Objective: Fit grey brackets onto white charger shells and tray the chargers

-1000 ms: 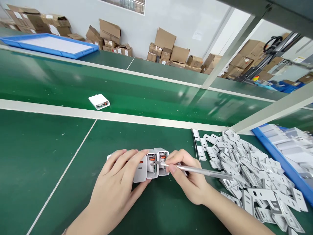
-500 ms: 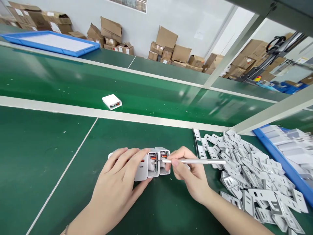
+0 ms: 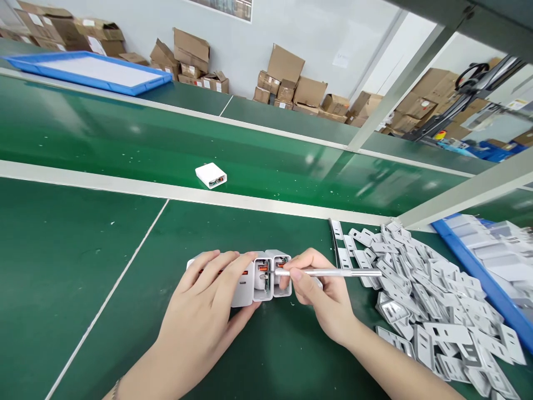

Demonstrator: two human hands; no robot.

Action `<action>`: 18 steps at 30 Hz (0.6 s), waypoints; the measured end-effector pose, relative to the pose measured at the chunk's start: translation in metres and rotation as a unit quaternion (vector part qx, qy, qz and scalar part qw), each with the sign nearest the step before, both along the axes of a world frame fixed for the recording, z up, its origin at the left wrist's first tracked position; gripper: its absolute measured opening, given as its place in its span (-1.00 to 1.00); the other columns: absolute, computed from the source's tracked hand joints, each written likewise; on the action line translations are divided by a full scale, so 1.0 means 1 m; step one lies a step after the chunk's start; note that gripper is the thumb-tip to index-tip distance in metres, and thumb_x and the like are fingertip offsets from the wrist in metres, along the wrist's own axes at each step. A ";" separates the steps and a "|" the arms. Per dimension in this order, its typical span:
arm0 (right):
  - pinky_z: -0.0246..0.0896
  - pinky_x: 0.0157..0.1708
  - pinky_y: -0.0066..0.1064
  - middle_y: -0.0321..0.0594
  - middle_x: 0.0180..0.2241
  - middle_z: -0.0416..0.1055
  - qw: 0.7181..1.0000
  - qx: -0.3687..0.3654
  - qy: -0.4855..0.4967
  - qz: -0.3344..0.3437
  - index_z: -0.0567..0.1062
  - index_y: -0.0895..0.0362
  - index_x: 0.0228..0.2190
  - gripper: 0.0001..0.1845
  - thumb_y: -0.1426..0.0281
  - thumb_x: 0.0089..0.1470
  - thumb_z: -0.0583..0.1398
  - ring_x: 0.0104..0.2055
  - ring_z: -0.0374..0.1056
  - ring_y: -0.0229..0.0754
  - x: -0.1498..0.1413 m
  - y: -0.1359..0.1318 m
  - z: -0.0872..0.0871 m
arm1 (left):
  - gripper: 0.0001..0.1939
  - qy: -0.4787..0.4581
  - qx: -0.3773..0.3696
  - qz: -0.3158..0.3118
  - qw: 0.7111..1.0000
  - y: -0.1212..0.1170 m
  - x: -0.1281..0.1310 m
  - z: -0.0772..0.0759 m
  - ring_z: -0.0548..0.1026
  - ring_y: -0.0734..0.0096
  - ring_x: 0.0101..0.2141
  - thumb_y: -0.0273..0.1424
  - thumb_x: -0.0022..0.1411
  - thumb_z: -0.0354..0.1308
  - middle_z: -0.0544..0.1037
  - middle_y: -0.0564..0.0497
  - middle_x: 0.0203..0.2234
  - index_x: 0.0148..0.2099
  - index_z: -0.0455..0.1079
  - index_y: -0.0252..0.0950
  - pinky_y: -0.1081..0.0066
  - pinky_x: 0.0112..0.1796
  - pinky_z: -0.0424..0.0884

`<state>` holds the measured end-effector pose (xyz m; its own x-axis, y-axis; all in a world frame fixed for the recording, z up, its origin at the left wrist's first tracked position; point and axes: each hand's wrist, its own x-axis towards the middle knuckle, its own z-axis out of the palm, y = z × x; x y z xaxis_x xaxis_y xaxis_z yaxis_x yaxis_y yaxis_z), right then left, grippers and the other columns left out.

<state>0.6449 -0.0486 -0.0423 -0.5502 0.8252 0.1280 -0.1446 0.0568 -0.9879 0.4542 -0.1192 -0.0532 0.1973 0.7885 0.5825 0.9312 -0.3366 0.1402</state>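
A row of white charger housings stands on the green table, with my left hand (image 3: pixel 212 291) closed over its left part. At the right end, two open-faced housings (image 3: pixel 262 280) show circuit boards and orange-red port pieces inside. The housing (image 3: pixel 244 289) beside them, next to my fingers, has a slotted cover on its face. My right hand (image 3: pixel 322 291) pinches a slim silver pen-like tool (image 3: pixel 337 272) held nearly level. Its thin tip points left, at the opening of the second housing from the right. A small white piece (image 3: pixel 318 282) shows partly behind my right fingers.
A pile of white slotted cover plates (image 3: pixel 433 300) spreads to the right, beside a blue-edged tray (image 3: pixel 478 272) of white parts. One white housing (image 3: pixel 211 174) lies on the green conveyor belt (image 3: pixel 104 144) beyond a pale rail. A metal post (image 3: pixel 466 191) rises at right.
The single white housing on the belt has shifted to the right. My hands and the silver tool have kept nearly the same position at the row.
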 end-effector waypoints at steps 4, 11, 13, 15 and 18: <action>-0.29 -0.72 -0.56 -0.27 -0.49 0.42 0.995 -0.091 0.036 0.019 0.36 0.15 -0.35 -0.78 0.24 0.18 0.18 -0.67 -0.13 -0.47 0.000 0.002 -0.001 | -0.61 -0.004 0.004 -0.007 1.000 0.000 0.001 0.001 0.39 0.21 -0.08 -0.38 0.31 0.07 0.49 -0.10 -0.08 0.15 0.22 -0.39 0.20 0.08 0.18; -0.27 -0.71 -0.58 -0.27 -0.50 0.42 0.987 -0.136 0.072 0.034 0.37 0.15 -0.35 -0.82 0.29 0.17 0.19 -0.64 -0.12 -0.45 0.003 0.005 0.002 | -0.58 0.004 0.005 -0.009 1.000 0.001 0.000 0.000 0.37 0.20 -0.07 -0.36 0.31 0.08 0.48 -0.11 -0.07 0.16 0.21 -0.39 0.21 0.07 0.18; -0.27 -0.70 -0.57 -0.28 -0.50 0.41 0.990 -0.111 0.076 0.029 0.37 0.14 -0.35 -0.83 0.29 0.20 0.17 -0.64 -0.12 -0.45 0.004 0.005 0.002 | -0.58 0.002 0.003 -0.010 1.000 0.001 0.000 0.000 0.39 0.21 -0.08 -0.35 0.31 0.08 0.49 -0.11 -0.08 0.16 0.22 -0.39 0.21 0.08 0.19; -0.25 -0.70 -0.56 -0.30 -0.48 0.39 0.995 -0.072 0.063 0.023 0.38 0.14 -0.34 -0.83 0.29 0.21 0.16 -0.65 -0.12 -0.46 0.006 0.004 0.001 | -0.59 0.001 0.005 -0.011 1.000 0.001 0.000 0.000 0.40 0.22 -0.08 -0.36 0.31 0.09 0.49 -0.10 -0.09 0.16 0.22 -0.39 0.21 0.08 0.19; -0.20 -0.70 -0.55 -0.29 -0.46 0.37 0.999 -0.016 0.026 0.016 0.40 0.15 -0.32 -0.83 0.29 0.23 0.14 -0.65 -0.09 -0.47 0.007 0.003 0.001 | -0.58 0.003 0.008 -0.010 1.000 0.002 0.000 0.000 0.41 0.22 -0.08 -0.36 0.31 0.08 0.50 -0.11 -0.08 0.16 0.21 -0.39 0.21 0.08 0.19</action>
